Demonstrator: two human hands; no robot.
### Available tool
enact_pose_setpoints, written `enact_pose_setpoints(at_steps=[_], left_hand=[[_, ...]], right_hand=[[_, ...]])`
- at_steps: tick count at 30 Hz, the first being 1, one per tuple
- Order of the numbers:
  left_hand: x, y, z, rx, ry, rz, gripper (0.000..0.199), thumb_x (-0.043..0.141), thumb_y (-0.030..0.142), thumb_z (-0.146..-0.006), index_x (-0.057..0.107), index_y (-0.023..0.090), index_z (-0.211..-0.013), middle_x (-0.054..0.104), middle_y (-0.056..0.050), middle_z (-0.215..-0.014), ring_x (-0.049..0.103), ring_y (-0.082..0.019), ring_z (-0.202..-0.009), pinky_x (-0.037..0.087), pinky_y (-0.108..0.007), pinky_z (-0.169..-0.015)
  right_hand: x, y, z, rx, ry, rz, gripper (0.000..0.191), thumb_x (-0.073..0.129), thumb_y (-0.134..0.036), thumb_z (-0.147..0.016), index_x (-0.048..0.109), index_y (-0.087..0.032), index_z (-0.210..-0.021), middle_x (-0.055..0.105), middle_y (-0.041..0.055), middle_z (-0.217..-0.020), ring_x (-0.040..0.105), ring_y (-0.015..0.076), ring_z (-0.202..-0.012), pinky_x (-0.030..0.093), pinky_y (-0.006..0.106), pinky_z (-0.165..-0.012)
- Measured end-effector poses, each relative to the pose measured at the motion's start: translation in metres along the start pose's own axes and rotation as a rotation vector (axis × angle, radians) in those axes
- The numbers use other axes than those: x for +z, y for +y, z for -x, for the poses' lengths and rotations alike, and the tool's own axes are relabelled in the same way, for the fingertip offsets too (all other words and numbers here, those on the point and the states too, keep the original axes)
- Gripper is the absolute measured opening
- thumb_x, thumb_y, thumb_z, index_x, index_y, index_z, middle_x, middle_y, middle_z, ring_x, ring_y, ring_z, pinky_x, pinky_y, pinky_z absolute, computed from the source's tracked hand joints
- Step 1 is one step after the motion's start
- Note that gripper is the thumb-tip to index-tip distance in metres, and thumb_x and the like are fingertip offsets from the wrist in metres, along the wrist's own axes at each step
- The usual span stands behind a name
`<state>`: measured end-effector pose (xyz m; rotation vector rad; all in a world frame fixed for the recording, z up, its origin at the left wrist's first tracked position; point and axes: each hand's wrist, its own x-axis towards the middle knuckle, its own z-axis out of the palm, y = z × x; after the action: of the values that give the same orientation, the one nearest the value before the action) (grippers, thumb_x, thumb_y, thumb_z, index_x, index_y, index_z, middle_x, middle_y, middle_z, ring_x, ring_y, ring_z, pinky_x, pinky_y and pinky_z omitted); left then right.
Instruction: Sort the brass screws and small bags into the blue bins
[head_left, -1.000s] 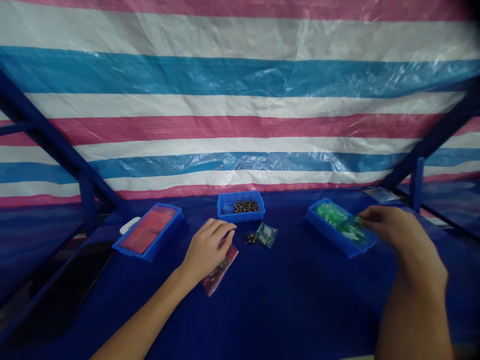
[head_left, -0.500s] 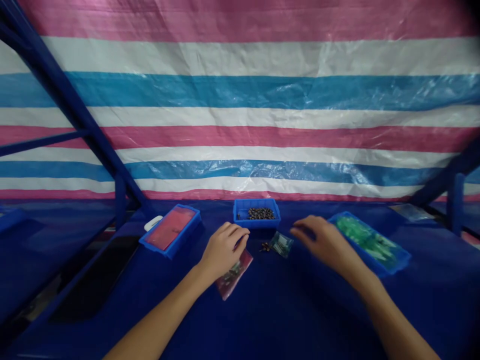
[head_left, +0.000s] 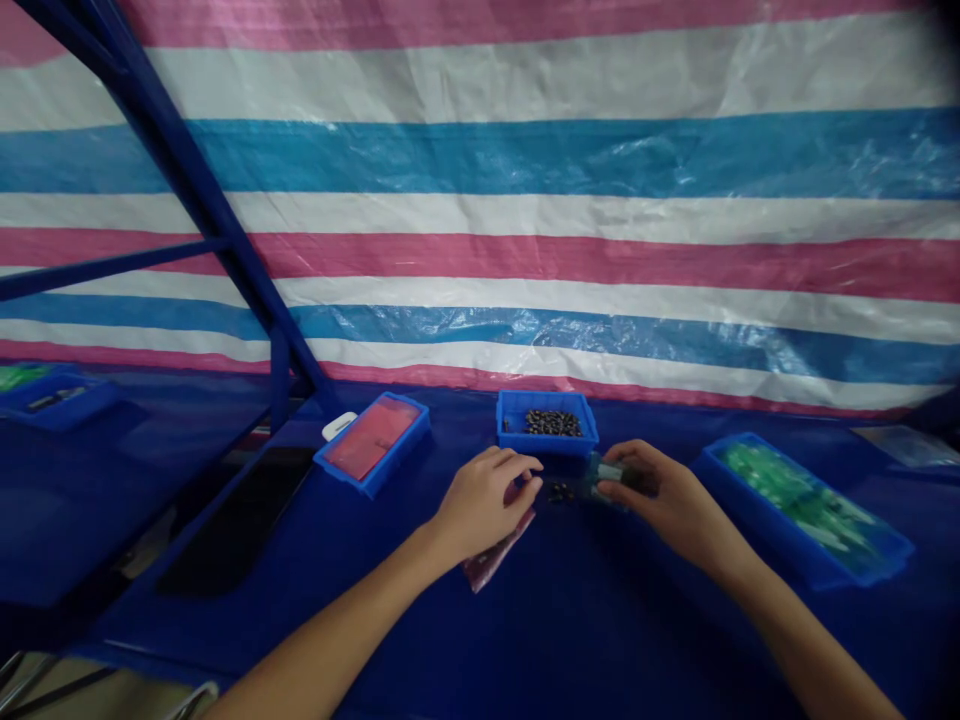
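Note:
My left hand [head_left: 487,503] is closed over a pink plastic bag [head_left: 491,565], its thumb and fingers curled together at the bag's upper end. Most of the bag's contents are hidden. My right hand [head_left: 660,495] pinches a small clear bag [head_left: 606,478] with pale pieces in it. Between the hands, several small dark parts [head_left: 560,492] lie in a little heap on the blue table [head_left: 570,620]. Just behind them stands a blue bin [head_left: 546,442] holding many dark metal parts.
A blue bin of pink bags [head_left: 373,440] stands left, beside a white object [head_left: 340,427] and a black flat object [head_left: 238,520]. A blue bin of green bags [head_left: 810,505] is at the right. A clear bag [head_left: 909,446] lies far right.
My right hand has moved onto the small clear bag and taken hold of it. The view has turned left, so the bins appear further right.

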<state>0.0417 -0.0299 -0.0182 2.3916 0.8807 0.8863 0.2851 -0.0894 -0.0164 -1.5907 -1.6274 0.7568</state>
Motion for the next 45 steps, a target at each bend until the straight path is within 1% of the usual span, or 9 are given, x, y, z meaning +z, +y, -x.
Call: enact_pose_setpoints(at_steps=[4, 8, 13, 20, 24, 31, 37, 41, 45], left_hand=[[0.001, 0.015, 0.003, -0.152, -0.135, 0.363, 0.025, 0.064, 0.039, -0.087, 0.068, 0.020, -0.101, 0.068, -0.001, -0.084, 0.058, -0.012, -0.065, 0.044, -0.023, -0.060], [0.004, 0.017, 0.004, -0.295, -0.145, 0.606, 0.031, 0.062, 0.046, -0.087, 0.066, 0.015, -0.084, 0.063, -0.001, -0.070, 0.057, -0.012, -0.062, 0.042, -0.023, -0.058], [0.006, 0.012, 0.001, -0.411, -0.132, 0.853, 0.034, 0.069, 0.046, -0.081, 0.061, 0.015, -0.092, 0.060, 0.001, -0.069, 0.054, -0.010, -0.056, 0.042, -0.022, -0.054], [0.005, 0.010, 0.002, -0.394, -0.224, 0.743, 0.026, 0.073, 0.036, -0.079, 0.062, 0.013, -0.083, 0.056, 0.002, -0.070, 0.050, -0.009, -0.062, 0.035, -0.020, -0.057], [0.004, 0.009, 0.002, -0.439, -0.231, 0.758, 0.030, 0.069, 0.042, -0.082, 0.064, 0.012, -0.083, 0.057, 0.001, -0.065, 0.050, -0.009, -0.058, 0.035, -0.021, -0.055], [0.005, 0.004, 0.000, -0.482, -0.191, 0.803, 0.036, 0.066, 0.047, -0.084, 0.064, 0.011, -0.083, 0.058, 0.000, -0.063, 0.051, -0.010, -0.054, 0.037, -0.022, -0.054], [0.006, 0.007, -0.001, -0.490, -0.201, 0.882, 0.036, 0.066, 0.045, -0.085, 0.066, 0.013, -0.102, 0.061, -0.001, -0.069, 0.051, -0.008, -0.055, 0.038, -0.020, -0.053], [0.001, 0.008, -0.003, -0.505, -0.186, 0.874, 0.037, 0.062, 0.046, -0.088, 0.068, 0.012, -0.099, 0.062, -0.001, -0.065, 0.043, -0.005, -0.047, 0.033, -0.018, -0.048], [-0.001, 0.008, -0.004, -0.538, -0.163, 0.924, 0.031, 0.071, 0.039, -0.082, 0.070, 0.011, -0.095, 0.064, -0.002, -0.066, 0.048, -0.006, -0.050, 0.035, -0.018, -0.049]], right_hand=[[0.025, -0.024, 0.009, -0.027, -0.159, -0.255, 0.031, 0.068, -0.044, -0.081, 0.056, -0.023, -0.102, 0.066, 0.0014, -0.089, 0.063, 0.0188, -0.081, 0.050, 0.031, -0.074], [0.038, -0.030, 0.015, -0.042, -0.122, -0.330, 0.035, 0.072, -0.042, -0.079, 0.053, -0.024, -0.102, 0.064, 0.0003, -0.088, 0.060, 0.0176, -0.081, 0.049, 0.030, -0.074], [0.034, -0.027, 0.014, -0.049, -0.170, -0.228, 0.023, 0.065, -0.043, -0.086, 0.061, -0.021, -0.089, 0.062, 0.0002, -0.083, 0.055, 0.0157, -0.077, 0.045, 0.027, -0.070], [0.035, -0.028, 0.013, -0.025, -0.076, -0.419, 0.020, 0.062, -0.040, -0.089, 0.062, -0.021, -0.086, 0.062, -0.0006, -0.084, 0.055, 0.0151, -0.081, 0.044, 0.026, -0.076], [0.036, -0.029, 0.013, -0.010, -0.066, -0.425, 0.021, 0.062, -0.042, -0.089, 0.062, -0.021, -0.084, 0.060, -0.0005, -0.081, 0.054, 0.0147, -0.078, 0.043, 0.025, -0.074], [0.032, -0.030, 0.014, 0.004, -0.050, -0.308, 0.024, 0.056, -0.043, -0.092, 0.064, -0.021, -0.086, 0.059, -0.0011, -0.077, 0.050, 0.0128, -0.070, 0.039, 0.024, -0.065], [0.033, -0.030, 0.017, -0.072, -0.006, -0.192, 0.026, 0.052, -0.041, -0.094, 0.062, -0.021, -0.082, 0.059, -0.0009, -0.076, 0.052, 0.0141, -0.072, 0.039, 0.024, -0.067], [0.029, -0.031, 0.018, -0.108, 0.052, -0.081, 0.027, 0.051, -0.040, -0.095, 0.060, -0.020, -0.079, 0.059, -0.0007, -0.073, 0.051, 0.0142, -0.069, 0.038, 0.025, -0.064], [0.026, -0.031, 0.018, -0.144, 0.101, -0.008, 0.027, 0.050, -0.039, -0.095, 0.058, -0.020, -0.077, 0.057, -0.0007, -0.072, 0.050, 0.0140, -0.068, 0.037, 0.026, -0.064]])
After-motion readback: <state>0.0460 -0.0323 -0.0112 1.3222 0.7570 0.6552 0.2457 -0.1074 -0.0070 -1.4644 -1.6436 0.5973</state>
